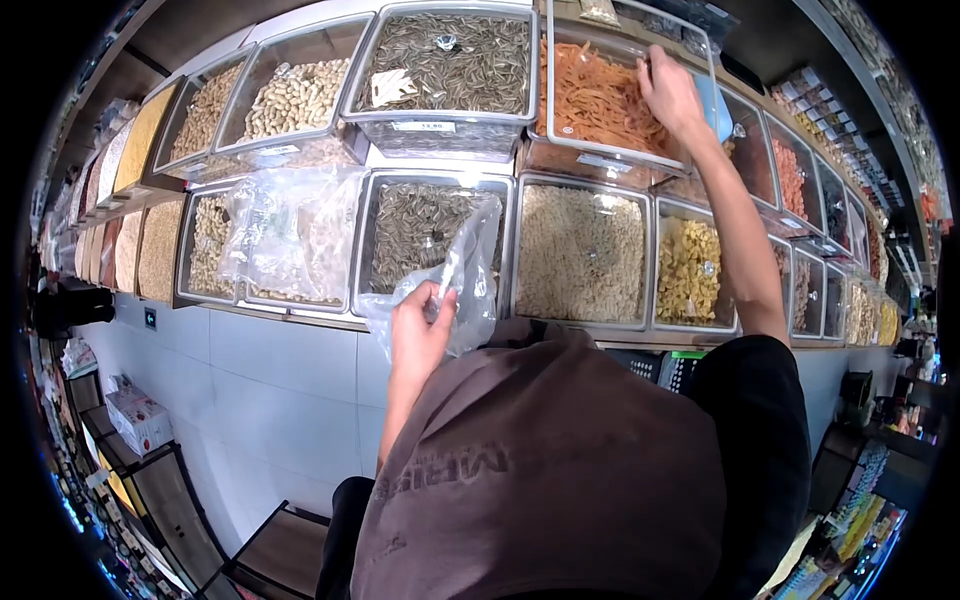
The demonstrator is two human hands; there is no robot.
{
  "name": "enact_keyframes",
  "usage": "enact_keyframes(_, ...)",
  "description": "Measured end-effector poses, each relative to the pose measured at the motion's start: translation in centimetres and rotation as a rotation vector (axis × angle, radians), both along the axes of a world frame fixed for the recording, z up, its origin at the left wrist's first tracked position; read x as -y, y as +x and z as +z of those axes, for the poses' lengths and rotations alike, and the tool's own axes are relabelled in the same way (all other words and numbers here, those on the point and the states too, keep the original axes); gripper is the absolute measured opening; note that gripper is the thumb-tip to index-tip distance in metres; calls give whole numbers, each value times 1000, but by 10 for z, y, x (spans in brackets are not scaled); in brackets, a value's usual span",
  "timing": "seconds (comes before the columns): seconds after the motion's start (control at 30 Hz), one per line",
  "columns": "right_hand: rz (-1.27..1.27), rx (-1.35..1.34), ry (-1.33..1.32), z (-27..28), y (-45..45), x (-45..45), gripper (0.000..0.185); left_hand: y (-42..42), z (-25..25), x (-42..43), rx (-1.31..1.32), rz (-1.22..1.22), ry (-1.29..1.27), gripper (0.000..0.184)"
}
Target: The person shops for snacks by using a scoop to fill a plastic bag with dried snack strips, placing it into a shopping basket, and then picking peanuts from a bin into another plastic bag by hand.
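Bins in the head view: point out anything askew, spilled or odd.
Crumpled clear plastic lies across front-row bins at the left, partly hiding the contents. The lid over the orange strips sits askew, likely because the right hand holds it. No spill stands out.

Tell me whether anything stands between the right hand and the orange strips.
Yes: the clear lid. It lies over the orange strips, with the right hand at its top side, so the fingers have no direct way in.
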State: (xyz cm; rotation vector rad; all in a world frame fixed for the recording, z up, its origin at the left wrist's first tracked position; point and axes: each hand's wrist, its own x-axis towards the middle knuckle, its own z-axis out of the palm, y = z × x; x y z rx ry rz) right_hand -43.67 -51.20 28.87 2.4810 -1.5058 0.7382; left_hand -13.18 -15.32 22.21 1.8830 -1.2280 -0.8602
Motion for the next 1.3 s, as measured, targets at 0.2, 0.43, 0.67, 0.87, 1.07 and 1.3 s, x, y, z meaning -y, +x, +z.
enact_keyframes(0.2, 41, 217, 184, 56, -14, -118, 24, 33, -17, 13, -7, 42, -153, 27)
enact_keyframes(0.43, -179, 574, 513, 29, -36, -259, 11, 56, 16, 16, 65, 9, -99, 25)
enact_keyframes(0.67, -319, 386, 576, -33, -76, -305, 14, 35, 17, 8, 137, -115, -25, 26)
enact_keyframes(0.87, -356, 202, 512, -112, -147, -286, 17, -8, 25, 6, 184, -108, -67, 14)
enact_keyframes(1.07, -291, -16, 477, -160, -182, -264, 19, -63, 17, -1, 141, -2, -78, 7)
enact_keyframes(1.3, -168, -63, 572, -175, -193, -228, 22, -124, 33, -11, -5, 216, -203, 10)
